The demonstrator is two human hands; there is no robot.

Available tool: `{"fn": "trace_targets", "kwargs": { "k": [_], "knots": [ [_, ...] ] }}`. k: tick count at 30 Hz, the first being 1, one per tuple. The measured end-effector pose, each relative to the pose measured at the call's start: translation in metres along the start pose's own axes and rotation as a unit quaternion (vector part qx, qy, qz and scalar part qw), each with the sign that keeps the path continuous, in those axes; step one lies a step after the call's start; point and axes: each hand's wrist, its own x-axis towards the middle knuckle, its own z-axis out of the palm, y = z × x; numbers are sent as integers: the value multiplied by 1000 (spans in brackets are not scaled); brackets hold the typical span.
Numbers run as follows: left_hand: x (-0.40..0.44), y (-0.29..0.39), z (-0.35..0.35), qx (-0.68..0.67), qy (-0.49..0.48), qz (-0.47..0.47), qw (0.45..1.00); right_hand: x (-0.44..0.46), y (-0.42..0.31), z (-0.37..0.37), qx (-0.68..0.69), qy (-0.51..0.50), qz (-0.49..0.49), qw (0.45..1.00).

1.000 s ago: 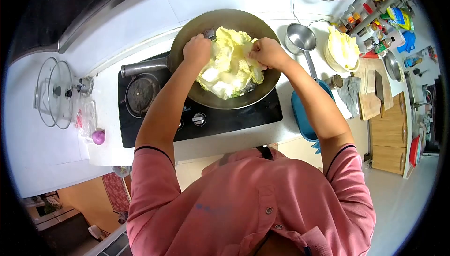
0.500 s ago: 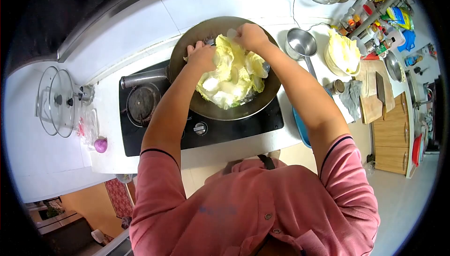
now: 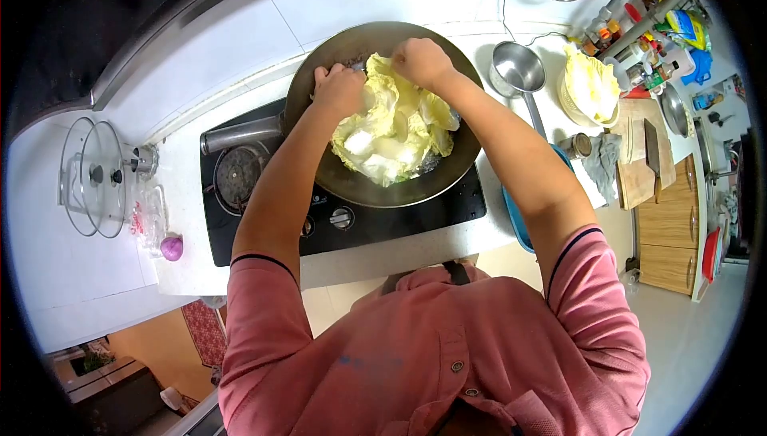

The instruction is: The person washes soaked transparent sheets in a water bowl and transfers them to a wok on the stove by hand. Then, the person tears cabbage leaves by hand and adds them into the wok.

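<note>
A big dark wok [image 3: 385,193] sits on the black gas stove, heaped with pale yellow-green napa cabbage leaves [image 3: 387,140]. My left hand [image 3: 339,91] is inside the wok's left part, its fingers curled at the edge of the leaves. My right hand [image 3: 421,62] is over the wok's far side, closed in a pinch at the top of an upright cabbage leaf [image 3: 382,78]. Its fingertips are partly hidden by the hand itself. Some clear liquid glints under the leaves at the wok's right.
The wok handle [image 3: 240,134] points left over the other burner [image 3: 240,178]. To the right are a steel saucepan [image 3: 518,69], a basket of cabbage [image 3: 591,89], a jar [image 3: 577,146], a grey cloth [image 3: 603,166], and a cleaver [image 3: 652,148] on a cutting board [image 3: 636,184]. A purple onion [image 3: 172,248] lies left.
My right hand has shifted slightly left and up over the wok, and the pale piece at its fingertips no longer shows. My left hand stays about where it was among the leaves.
</note>
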Motion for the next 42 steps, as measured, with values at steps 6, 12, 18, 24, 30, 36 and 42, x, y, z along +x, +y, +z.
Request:
{"fn": "trace_targets", "kwargs": {
  "k": [6,12,18,24,30,36,42],
  "knots": [
    [-18,-4,-1,-34,149,43,987,-10,-29,-8,102,-19,-78,992],
    [-37,-12,-31,-104,306,43,945,-41,-45,4,133,-152,-82,976],
    [-100,4,-66,-166,415,-35,894,-55,-47,30,135,-84,-164,974],
    [-156,10,-54,-192,450,-90,867,-60,-57,37,122,-147,-120,974],
    [-188,16,-41,-211,426,-111,873,-74,-71,36,204,-218,-7,954],
    [-210,25,-40,-234,453,-103,854,-41,-47,31,-19,-64,-88,994],
    [-232,34,-32,-242,429,-125,861,-11,-55,28,-99,-99,-8,990]
  ]
}}
